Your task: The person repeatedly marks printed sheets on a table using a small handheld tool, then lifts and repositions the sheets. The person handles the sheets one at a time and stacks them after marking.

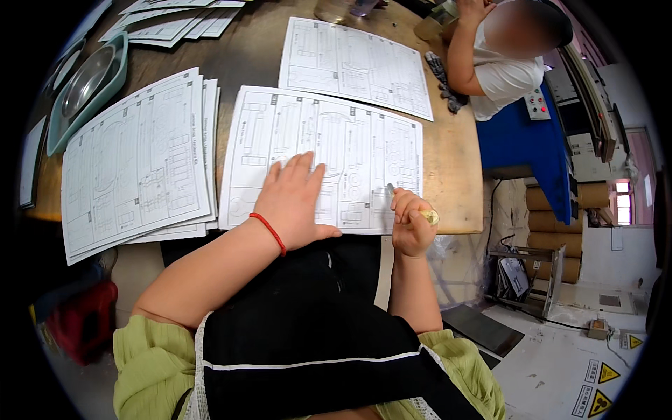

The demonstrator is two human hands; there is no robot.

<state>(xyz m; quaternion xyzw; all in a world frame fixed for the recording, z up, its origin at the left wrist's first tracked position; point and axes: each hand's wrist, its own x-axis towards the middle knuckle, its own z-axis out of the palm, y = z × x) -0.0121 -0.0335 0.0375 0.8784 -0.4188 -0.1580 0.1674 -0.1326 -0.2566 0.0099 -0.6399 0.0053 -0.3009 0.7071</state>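
A white printed sheet (262, 140) with line drawings of parts lies at the table's front edge. My left hand (297, 199), with a red cord at its wrist, rests flat on it, fingers spread and thumb out to the right. At the sheet's right side, my right hand (413, 227) is closed around a small hand tool (430, 217) with a yellowish handle end. Its grey metal tip shows past my fingers, close to the sheet; whether it touches cannot be seen. My fingers hide the middle of the tool, so its exact kind is unclear.
A stack of similar sheets (133, 168) stands left, another sheet (357, 63) lies beyond. A teal tray (56, 140) with a metal bowl (89, 80) and more sheets (168, 24) are far left. Across the table's right corner sits another person (500, 84), beside a dark glove-like cloth (451, 94).
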